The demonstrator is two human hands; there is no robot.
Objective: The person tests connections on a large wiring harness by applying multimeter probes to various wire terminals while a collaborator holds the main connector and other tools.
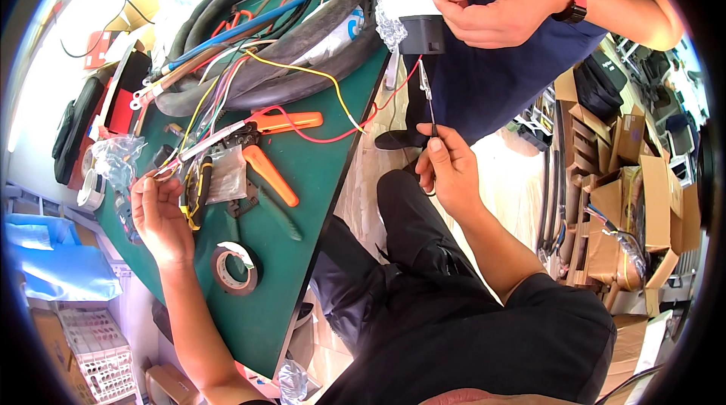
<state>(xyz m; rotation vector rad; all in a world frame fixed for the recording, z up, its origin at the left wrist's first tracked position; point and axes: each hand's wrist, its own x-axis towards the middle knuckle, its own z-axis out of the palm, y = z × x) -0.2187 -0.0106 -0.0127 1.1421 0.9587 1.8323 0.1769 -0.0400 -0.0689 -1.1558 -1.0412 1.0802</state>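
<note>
Thin screwdriver (pixel 429 106) up at the black connector (pixel 423 33), off the bench edge.

It looks light, stiff and slim, likely to roll, so keep your pinch low on the shaft: your right hand (pixel 446 170) has its fingers clamped on it. Your left hand (pixel 157 217) rests curled on the green bench (pixel 318 170) among loose wires (pixel 227 95), gripping nothing I can make out; another person's hand (pixel 503 0) steadies the connector.

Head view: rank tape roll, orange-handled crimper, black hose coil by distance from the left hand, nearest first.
From the left hand:
1. Tape roll, just below-right of it on the green mat.
2. Orange-handled crimper, up-right at mid-mat.
3. Black hose coil, at the mat's far end.
</note>
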